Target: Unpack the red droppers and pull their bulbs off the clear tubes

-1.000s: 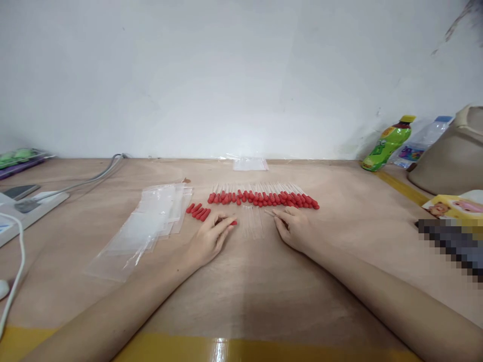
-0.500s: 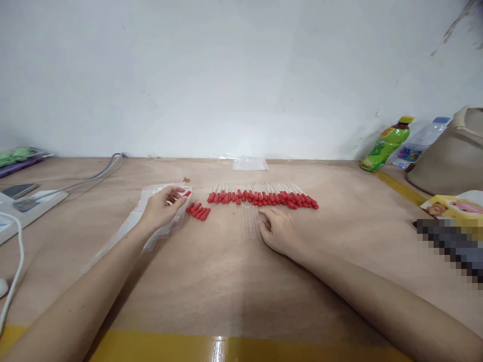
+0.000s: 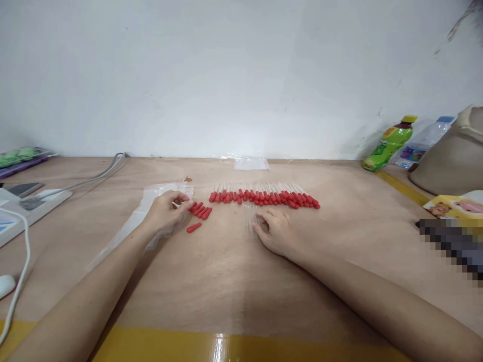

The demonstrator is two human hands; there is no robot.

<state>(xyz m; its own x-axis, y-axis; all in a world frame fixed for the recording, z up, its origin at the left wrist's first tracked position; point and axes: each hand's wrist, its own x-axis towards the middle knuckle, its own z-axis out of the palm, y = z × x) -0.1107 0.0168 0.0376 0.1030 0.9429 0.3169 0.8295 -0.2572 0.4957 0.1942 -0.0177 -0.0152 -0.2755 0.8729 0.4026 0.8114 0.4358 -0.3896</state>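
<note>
My left hand rests on a stack of clear plastic bags, with thumb and fingers pinched at the edge of the top bag. One loose red rubber cap lies on the table just right of that hand. A small group of red caps sits beside it. A long row of droppers with red bulbs runs across the middle of the wooden table. My right hand lies flat below this row, its fingertips on a few bare clear tubes.
A power strip with grey cables and a white cord lie at the left. Another clear bag lies by the wall. A green bottle, a clear bottle, a beige bag and a yellow packet stand at the right.
My left hand moved left from the clear tubes to the plastic bags with a red cap. That cap now lies loose on the table. My right hand slid slightly left onto the tubes.
</note>
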